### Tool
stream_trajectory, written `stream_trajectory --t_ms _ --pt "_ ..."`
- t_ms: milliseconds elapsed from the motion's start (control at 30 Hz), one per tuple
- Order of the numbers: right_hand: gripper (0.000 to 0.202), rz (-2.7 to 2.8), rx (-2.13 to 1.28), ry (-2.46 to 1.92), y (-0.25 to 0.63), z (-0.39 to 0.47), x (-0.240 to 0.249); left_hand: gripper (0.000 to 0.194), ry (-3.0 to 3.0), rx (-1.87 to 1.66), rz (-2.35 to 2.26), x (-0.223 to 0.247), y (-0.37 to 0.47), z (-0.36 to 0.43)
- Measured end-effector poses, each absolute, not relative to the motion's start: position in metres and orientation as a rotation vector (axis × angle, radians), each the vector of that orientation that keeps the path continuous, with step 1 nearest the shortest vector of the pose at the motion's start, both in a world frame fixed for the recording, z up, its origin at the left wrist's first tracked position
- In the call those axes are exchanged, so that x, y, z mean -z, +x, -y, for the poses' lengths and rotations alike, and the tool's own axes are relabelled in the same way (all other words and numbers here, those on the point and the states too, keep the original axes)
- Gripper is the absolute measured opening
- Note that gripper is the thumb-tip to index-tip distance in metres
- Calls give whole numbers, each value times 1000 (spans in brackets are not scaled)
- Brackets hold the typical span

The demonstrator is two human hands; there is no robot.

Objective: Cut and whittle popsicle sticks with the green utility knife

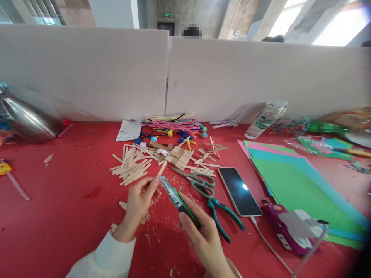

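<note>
In my left hand point(142, 200) a wooden craft stick point(162, 168) is pinched, its far end pointing away from me. My right hand point(199, 231) is wrapped round a green and black utility knife point(181, 202). The knife's blade tip lies close to the stick, right by my left fingertips; whether it touches cannot be made out. Loose craft sticks point(131, 166) lie beyond my left hand, and a few more are partly hidden under that wrist. Small wood shavings are scattered on the red table point(72, 216) around both hands.
Scissors point(199, 181) and teal-handled pliers point(223, 216) lie right of the knife. Farther right are a phone point(240, 191) on a cable, a purple power strip point(282, 227) and coloured paper point(290, 177). Pipe cleaners point(176, 125), a bottle point(265, 119) and a metal jug point(29, 116) sit near the white partition point(87, 69).
</note>
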State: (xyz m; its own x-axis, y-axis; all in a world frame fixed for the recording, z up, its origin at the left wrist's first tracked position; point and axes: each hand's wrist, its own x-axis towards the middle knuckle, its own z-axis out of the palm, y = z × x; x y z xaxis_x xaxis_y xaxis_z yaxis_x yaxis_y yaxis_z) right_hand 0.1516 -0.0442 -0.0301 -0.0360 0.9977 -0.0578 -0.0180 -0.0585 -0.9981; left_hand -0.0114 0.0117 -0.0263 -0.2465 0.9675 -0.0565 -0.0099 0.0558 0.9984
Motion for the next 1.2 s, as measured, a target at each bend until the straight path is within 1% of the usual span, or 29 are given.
stream_trajectory --t_ms 167,267,367,500,700,967,1200 --pt "39 1334 -1128 -1190 154 43 34 37 701 -1345 -1110 24 -12 -14" --pt "38 1355 -1051 -1175 155 44 37 32 645 -1310 -1087 23 -14 -15" --pt "39 1322 -990 -1187 157 45 40 33 619 -1304 -1085 22 -15 -16" --pt "39 1342 -947 -1190 158 45 43 32 640 -1355 -1096 19 -13 -16" --pt "38 1384 -961 -1162 159 44 43 29 824 -1434 -1222 17 -9 -14" --pt "36 1484 -890 -1121 158 40 34 27 906 -1410 -1243 21 -10 -12" --pt "36 1532 -906 -1153 158 40 34 25 1000 -1413 -1320 20 -8 -10"
